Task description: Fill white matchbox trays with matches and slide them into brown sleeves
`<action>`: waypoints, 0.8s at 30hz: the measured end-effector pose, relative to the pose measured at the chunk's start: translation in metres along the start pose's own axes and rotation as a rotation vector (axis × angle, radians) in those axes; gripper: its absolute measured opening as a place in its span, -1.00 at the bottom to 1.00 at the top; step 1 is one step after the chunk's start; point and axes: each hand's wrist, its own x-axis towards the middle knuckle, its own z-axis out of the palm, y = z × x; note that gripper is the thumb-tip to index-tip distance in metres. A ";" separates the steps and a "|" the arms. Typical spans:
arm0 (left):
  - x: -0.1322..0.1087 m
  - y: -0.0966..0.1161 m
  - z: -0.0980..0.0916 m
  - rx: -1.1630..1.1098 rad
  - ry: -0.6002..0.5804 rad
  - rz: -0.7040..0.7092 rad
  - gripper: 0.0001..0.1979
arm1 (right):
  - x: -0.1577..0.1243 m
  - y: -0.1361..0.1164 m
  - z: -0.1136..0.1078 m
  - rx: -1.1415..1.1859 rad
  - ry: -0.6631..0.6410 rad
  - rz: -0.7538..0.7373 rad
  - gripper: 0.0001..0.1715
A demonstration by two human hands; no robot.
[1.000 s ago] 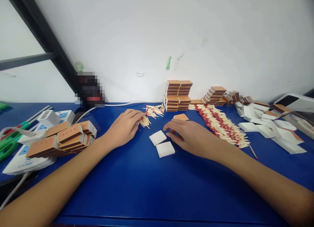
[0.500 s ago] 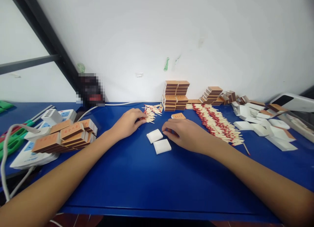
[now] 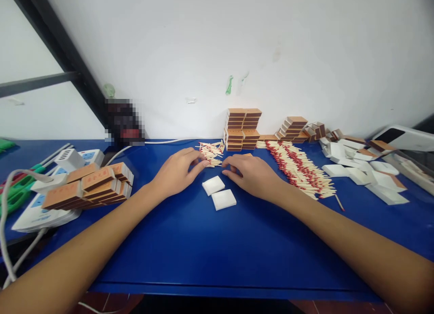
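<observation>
My left hand [image 3: 178, 171] has its thumb and fingers bent at the left edge of a small match pile [image 3: 212, 151]; I cannot tell whether that grip has closed on any sticks. My right hand [image 3: 252, 176] is loosely open on the pile's other side, palm down, a gap showing between thumb and curled fingers, with nothing visible in its grip. Both forearms reach in from the lower corners, wrists low over the bench [image 3: 217, 250], so the hands face each other with the pile between the fingertips. Just nearer me lie two white matchbox trays [image 3: 224, 199], and an orange matchbox [image 3: 248, 154] peeks out behind my right hand. I judge the work to be part-way: a tall matchbox stack [image 3: 242, 140] stands against the wall, a stepped stack [image 3: 293, 128] sits to its right, and a matchbox pile [image 3: 98, 178] rests on the power strip [image 3: 29, 221] at far left, though I can't see whether those boxes are filled. Plenty looks unsorted: the long spread of matches [image 3: 301, 169], one stray match [image 3: 339, 203], and the jumble of white box parts [image 3: 359, 162] beyond.
</observation>
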 end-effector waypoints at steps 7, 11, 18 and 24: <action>-0.010 -0.004 -0.007 0.208 -0.068 -0.116 -0.81 | 0.012 -0.001 0.012 0.008 0.032 -0.042 -0.80; -0.006 -0.014 0.003 0.134 -0.059 -0.101 -0.84 | 0.013 -0.001 0.015 0.028 0.058 -0.016 -0.82; 0.002 -0.013 0.012 0.021 -0.045 -0.055 -0.87 | 0.014 0.000 0.019 0.037 0.099 -0.018 -0.83; 0.003 -0.010 0.016 -0.010 -0.036 -0.008 -0.88 | 0.016 0.001 0.021 0.045 0.089 -0.042 -0.86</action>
